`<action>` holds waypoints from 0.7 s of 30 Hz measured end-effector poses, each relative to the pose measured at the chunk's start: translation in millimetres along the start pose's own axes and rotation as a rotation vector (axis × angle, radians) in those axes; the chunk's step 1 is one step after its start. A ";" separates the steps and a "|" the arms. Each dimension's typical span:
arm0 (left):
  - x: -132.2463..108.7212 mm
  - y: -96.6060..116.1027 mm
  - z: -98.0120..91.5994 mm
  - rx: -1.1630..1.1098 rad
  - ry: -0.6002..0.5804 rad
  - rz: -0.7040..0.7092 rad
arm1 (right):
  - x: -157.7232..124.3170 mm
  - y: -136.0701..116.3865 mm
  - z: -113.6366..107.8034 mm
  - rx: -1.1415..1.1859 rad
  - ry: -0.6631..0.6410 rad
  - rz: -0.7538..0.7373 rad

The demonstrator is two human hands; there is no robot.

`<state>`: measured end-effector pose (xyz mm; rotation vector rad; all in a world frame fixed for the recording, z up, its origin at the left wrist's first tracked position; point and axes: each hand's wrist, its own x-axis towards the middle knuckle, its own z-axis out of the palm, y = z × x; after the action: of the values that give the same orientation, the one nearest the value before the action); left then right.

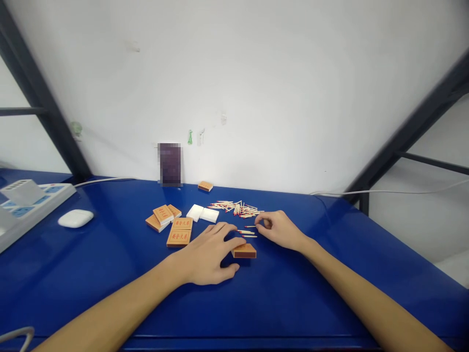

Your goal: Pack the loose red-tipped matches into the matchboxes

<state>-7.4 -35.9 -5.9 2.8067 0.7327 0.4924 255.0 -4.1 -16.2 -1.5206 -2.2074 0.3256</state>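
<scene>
My left hand (pixel 208 255) lies low over the table with its fingers spread, a fingertip resting at the top edge of an orange-brown matchbox (pixel 245 251). Just beyond that box, several loose matches (pixel 249 236) with red heads lie in a small row. My right hand (pixel 280 230) is closed in a pinch at the end of one match (pixel 249 226) beside this row; the fingertips partly hide their grip. A heap of matches (pixel 240 209) spreads out behind both hands. Left of my left hand, two matchboxes (pixel 179 237) lie edge to edge, lettering upward.
More matchboxes (pixel 163 214) are stacked farther left, near white inner trays (pixel 202 213). One matchbox (pixel 205 186) lies by the wall near a blurred dark rectangle (pixel 170 165). A white earbud case (pixel 75 218) and a power strip (pixel 40 208) occupy the left side of the blue table (pixel 311 308).
</scene>
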 end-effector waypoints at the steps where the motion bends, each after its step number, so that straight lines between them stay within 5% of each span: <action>1: 0.1 0.2 -0.5 0.002 -0.007 -0.009 | 0.1 0.6 1.2 0.001 -0.008 -0.009; 12: 0.7 -0.6 -3.6 0.027 -0.079 0.010 | 3.3 2.3 9.5 0.035 0.046 -0.115; 21: 2.0 0.6 -5.4 0.033 -0.091 0.016 | -1.0 1.6 8.8 0.080 -0.042 -0.081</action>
<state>-7.5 -34.8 -0.2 2.8464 0.7060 0.3560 252.5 -3.9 -24.8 -1.3907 -2.2533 0.4188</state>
